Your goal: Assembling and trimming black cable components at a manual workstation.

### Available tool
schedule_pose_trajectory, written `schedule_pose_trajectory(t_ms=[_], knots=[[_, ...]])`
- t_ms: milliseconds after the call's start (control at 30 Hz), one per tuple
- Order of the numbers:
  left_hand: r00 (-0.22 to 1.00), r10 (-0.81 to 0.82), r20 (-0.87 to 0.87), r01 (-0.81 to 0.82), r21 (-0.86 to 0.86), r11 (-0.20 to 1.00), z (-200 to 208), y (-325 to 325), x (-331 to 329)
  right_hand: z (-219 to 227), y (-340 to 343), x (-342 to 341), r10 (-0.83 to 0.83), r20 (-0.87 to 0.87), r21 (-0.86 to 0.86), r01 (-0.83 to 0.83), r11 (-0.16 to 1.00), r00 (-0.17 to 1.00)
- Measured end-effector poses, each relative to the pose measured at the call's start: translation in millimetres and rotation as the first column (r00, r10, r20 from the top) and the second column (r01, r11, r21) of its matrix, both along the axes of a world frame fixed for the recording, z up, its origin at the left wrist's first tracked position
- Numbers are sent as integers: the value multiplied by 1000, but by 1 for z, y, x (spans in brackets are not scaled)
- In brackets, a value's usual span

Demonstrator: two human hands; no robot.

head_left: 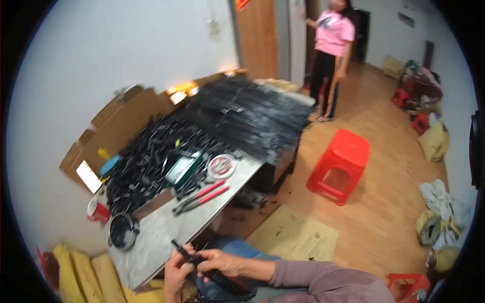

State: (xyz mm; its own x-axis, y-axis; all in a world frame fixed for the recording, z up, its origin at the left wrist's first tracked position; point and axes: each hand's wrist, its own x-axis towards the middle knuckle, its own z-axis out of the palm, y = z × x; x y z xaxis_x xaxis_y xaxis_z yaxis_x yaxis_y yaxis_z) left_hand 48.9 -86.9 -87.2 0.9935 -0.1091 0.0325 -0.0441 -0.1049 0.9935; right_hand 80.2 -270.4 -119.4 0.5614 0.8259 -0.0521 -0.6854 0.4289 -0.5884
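Observation:
Over my lap, below the near edge of the table (156, 247), my left hand (177, 271) is closed round a slim black part with a narrow stem (180, 248). My right hand (222, 263) grips the same part from the right, with thumb and fingers pressed together. A thin wire-like line shows beside the fingers; I cannot make out whether it belongs to the part. On the table ahead lie pincers with long red handles (204, 198). To their left stands a round metal pot (123, 231) with dark stuff inside.
A heap of small black parts (146, 161) and rows of black strips (247, 113) cover the far table. A green box (184, 168), a round tub (221, 166) and a red cup (97, 210) stand there. Right are a red stool (341, 161) and a standing person (333, 45).

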Motion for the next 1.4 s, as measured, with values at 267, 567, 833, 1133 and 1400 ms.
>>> schedule_pose_trajectory(t_ms=[267,567,833,1133,1400], knots=[[996,-74,50,81,-150,985,-5,-7,14,-13,-1,1,-61,-1,27,61,998,998],[946,227,230,-136,-353,926,22,-57,-35,-14,-10,11,-324,66,-195,331,923,944],[949,316,1,-306,-238,922,39,-98,-43,-1,-7,18,-469,61,-201,471,859,881],[842,534,76,-514,-184,838,-5,-75,12,-8,11,8,-555,339,-140,624,768,759],[922,373,-104,-388,-238,891,14,-63,19,-3,10,10,-587,568,-157,776,611,577]])
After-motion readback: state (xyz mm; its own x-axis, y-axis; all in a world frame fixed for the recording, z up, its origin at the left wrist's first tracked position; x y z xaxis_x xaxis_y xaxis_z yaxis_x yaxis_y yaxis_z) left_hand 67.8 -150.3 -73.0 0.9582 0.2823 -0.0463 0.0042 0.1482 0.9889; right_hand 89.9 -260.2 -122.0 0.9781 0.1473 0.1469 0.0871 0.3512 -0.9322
